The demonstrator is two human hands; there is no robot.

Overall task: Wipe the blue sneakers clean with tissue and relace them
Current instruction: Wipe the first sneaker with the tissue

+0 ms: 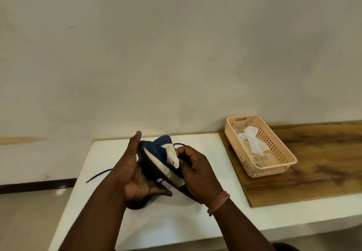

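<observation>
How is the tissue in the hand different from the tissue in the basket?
The tissue in the hand is bunched up and pressed against the blue sneaker by the right hand. The tissue in the basket lies loose and spread out, untouched. Both are white and crumpled.

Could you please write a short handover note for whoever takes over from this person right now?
Left hand holds the blue sneaker up, sole side toward the camera.
Right hand pinches a tissue against the sneaker's side.
A loose lace lies on the white table; used tissue is in the basket.
Done: lace seems out, wiping under way.
Left: finish wiping, relace. A second sneaker is not clearly visible.
</observation>
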